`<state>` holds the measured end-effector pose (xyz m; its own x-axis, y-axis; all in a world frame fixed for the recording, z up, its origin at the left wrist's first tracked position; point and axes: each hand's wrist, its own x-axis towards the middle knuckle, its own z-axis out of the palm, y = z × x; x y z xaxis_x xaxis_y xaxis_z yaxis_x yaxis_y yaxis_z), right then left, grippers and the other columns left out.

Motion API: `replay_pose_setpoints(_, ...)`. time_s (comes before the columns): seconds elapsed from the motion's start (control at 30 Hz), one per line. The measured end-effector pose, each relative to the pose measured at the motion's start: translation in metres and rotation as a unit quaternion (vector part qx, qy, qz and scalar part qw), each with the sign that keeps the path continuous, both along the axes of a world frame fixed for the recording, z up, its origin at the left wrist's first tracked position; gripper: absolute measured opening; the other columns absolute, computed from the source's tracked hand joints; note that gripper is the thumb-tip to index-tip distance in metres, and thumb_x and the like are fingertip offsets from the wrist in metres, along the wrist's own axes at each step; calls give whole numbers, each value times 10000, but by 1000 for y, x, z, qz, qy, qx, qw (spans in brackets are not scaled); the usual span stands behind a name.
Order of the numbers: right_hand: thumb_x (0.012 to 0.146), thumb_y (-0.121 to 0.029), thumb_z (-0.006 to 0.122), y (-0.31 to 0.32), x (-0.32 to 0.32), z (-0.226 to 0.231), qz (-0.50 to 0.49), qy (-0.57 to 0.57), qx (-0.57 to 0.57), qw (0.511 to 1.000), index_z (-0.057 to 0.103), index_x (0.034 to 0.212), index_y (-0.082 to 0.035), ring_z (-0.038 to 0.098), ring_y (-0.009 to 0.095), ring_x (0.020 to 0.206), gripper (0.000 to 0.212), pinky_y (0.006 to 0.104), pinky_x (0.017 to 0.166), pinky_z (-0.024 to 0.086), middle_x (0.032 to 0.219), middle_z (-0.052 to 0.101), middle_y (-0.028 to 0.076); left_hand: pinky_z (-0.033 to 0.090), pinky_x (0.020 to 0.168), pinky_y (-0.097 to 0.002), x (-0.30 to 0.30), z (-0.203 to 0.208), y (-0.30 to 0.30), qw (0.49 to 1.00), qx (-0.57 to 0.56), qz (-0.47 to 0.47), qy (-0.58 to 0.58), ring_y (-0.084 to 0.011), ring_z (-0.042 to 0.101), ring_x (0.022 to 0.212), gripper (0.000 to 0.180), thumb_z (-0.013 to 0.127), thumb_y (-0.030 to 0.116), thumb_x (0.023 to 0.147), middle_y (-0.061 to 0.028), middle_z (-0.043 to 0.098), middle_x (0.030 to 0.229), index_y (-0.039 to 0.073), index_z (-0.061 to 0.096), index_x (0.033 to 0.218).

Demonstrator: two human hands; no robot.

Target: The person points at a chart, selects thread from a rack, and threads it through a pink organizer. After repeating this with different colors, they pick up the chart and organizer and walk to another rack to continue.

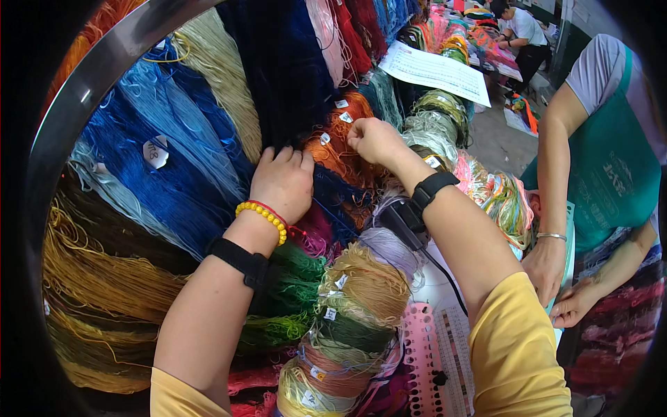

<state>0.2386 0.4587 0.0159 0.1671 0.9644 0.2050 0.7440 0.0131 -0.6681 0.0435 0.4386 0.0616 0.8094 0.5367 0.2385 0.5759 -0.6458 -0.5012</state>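
My left hand (pixel 281 182), with a yellow bead bracelet at the wrist, bends its fingers into the lower end of a dark navy thread hank (pixel 274 76). Its fingertips are partly sunk among the strands. To its right, my right hand (pixel 379 142) is closed in a pinch over the edge of an orange thread bundle (pixel 345 142), close to small white paper tags (pixel 345 117). What lies between those fingertips is hidden. Loose dark blue strands (pixel 340 198) hang below the orange bundle. Black bands circle both my wrists.
Blue hanks (pixel 160 139) and golden-brown hanks (pixel 111 271) hang at left beneath a curved metal rim (pixel 90 83). Rolled thread bundles (pixel 365 278) run through the middle. A pink holed card (pixel 422 354) lies low right. A co-worker in a green apron (pixel 611 167) stands at right; a printed sheet (pixel 438 73) lies behind.
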Motion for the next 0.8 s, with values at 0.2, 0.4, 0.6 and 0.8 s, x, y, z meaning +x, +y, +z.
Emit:
replay_pose_setpoints(0.2,730,-200,544,4,0,7,-48,-20,19,998,587,855,-112,565,284,864,159,377,741,442,880,605,120,343,835,-360,-3,-4,1,999,17,-27,-41,-220,494,955,340,546,162,692,-91,567,956,11,520,996)
replay_pose_setpoints(0.4,737,-218,528,12,-3,8,-53,-58,8,997,590,846,-112,566,291,863,164,382,743,443,880,606,129,339,853,-380,-1,-7,1,1000,4,5,-21,-225,475,1004,398,545,170,713,-92,550,1028,18,490,1077)
replay_pose_setpoints(0.6,706,-221,538,7,12,9,-87,5,25,996,599,817,-99,567,307,851,177,378,747,441,854,607,147,327,871,-378,-2,-7,1,1000,3,5,-30,-225,466,1021,400,538,172,720,-97,541,1051,13,485,1084)
replay_pose_setpoints(0.8,662,-245,579,13,27,0,-100,100,53,989,617,749,-79,583,301,774,191,359,713,445,769,607,162,326,873,-375,-3,-11,2,999,7,5,-37,-225,464,1025,393,530,166,724,-96,540,1055,12,485,1084)
